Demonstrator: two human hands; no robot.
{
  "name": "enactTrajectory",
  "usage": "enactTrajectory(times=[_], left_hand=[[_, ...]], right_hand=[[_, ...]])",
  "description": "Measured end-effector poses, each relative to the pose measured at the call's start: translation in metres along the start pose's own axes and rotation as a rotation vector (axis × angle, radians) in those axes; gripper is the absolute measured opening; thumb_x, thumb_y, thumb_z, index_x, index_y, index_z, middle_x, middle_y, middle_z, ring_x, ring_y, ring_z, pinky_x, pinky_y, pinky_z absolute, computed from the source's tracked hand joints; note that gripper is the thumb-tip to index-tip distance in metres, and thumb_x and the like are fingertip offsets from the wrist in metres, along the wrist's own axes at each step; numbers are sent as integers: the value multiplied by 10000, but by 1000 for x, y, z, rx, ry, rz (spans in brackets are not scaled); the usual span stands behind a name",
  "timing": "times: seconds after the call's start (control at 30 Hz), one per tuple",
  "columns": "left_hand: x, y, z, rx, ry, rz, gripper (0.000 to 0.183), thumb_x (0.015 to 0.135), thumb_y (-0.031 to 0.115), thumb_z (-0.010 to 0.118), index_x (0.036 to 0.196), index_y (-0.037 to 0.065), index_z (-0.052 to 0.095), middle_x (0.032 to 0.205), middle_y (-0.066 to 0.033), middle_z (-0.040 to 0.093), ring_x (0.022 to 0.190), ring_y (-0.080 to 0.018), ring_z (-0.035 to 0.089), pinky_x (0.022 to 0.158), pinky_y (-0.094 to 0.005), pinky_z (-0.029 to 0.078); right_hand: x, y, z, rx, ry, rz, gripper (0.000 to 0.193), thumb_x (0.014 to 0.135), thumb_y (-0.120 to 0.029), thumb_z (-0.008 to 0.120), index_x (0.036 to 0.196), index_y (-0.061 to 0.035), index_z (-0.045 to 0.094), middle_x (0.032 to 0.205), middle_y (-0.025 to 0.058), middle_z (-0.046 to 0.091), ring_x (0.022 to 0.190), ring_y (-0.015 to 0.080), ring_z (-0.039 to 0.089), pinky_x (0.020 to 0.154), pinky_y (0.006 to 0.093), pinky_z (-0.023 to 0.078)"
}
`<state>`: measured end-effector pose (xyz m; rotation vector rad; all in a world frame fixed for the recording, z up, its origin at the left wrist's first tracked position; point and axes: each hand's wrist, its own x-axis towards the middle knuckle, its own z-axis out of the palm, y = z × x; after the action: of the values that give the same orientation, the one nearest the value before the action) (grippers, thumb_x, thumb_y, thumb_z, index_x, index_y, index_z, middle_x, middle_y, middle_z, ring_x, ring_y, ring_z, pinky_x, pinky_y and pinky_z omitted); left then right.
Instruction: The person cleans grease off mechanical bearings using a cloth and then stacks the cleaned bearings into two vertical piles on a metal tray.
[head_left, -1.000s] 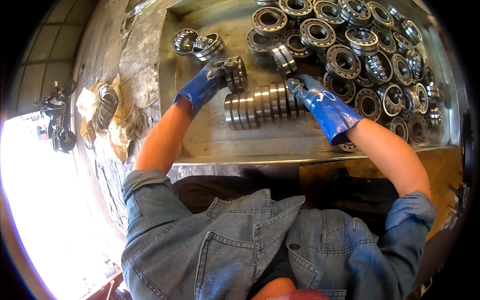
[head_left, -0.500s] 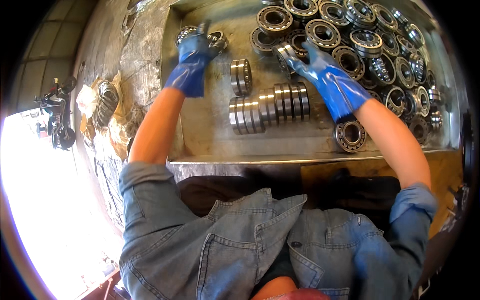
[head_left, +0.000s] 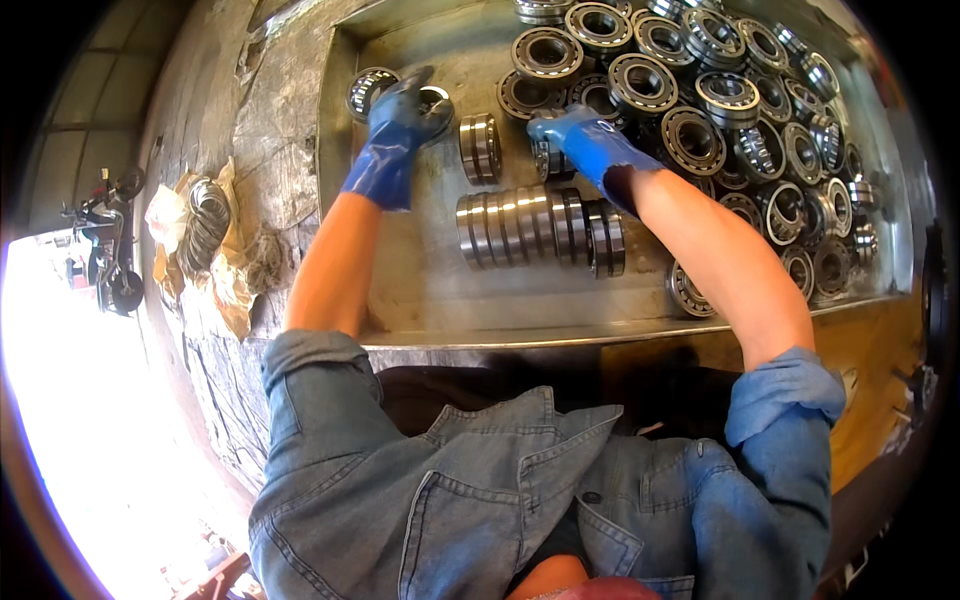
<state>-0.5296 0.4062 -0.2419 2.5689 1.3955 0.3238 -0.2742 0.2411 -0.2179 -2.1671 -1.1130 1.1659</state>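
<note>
Hands wide apart at the far side of the shallow grey metal tray [head_left: 430, 305], both in glossy blue rubber gloves! Over on the far left, the blue-gloved left hand [head_left: 393, 128] reaches across a round steel roller bearing [head_left: 440, 95], thumb and fingers spread to either side of it; the glove covers so much that I cannot tell whether there's a grip. Close by its fingers sits a second bearing, a silver ring with bright rollers [head_left: 368, 92], tilted near the tray's corner.

Across to the blue-gloved right hand [head_left: 583, 137], and that one is narrow, fingers curled down over an upright steel bearing with dark bands [head_left: 550, 162], holding it at the edge of the heap. Between the two hands, one lone shiny bearing [head_left: 480, 150] stands on its rim, touched by neither glove.

Nearer the body, look at that neat row of polished steel bearings [head_left: 525, 230], all on edge, side by side, the rightmost one set slightly askew. Filling the right of the tray, a big jumbled heap of dark-and-silver bearings [head_left: 668, 140], some flat, some leaning, stacked on each other. Outside the tray at left, crumpled brown paper [head_left: 233, 300] wraps a bundle of grey metal rings [head_left: 207, 215].
</note>
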Motion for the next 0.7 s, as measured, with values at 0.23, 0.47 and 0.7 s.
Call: enactTrajectory(times=[0.23, 0.47, 0.7], left_hand=[[-27, -73, 3, 199, -87, -18, 876, 791, 484, 841, 1503, 117, 487, 1451, -174, 597, 1306, -338, 607, 1126, -396, 481], [-61, -34, 17, 273, -9, 14, 774, 767, 379, 863, 1418, 115, 537, 1377, -161, 631, 1253, -359, 620, 1086, -442, 502], [-63, -16, 36, 295, 86, 245, 672, 803, 314, 810, 1380, 62, 575, 1265, -195, 684, 1256, -391, 605, 1065, -505, 464]], right_hand=[[-8, -26, 25, 272, -355, -129, 602, 979, -481, 631, 1280, 37, 674, 1265, 185, 693, 1155, 259, 627, 979, 391, 490], [-25, -49, 35, 312, -253, -128, 686, 1001, -528, 586, 1303, 86, 634, 1336, 249, 655, 1252, 294, 591, 1070, 402, 430], [-17, -36, 46, 395, -273, -192, 565, 1037, -507, 567, 1309, -24, 676, 1375, 190, 653, 1283, 267, 576, 1102, 403, 411]])
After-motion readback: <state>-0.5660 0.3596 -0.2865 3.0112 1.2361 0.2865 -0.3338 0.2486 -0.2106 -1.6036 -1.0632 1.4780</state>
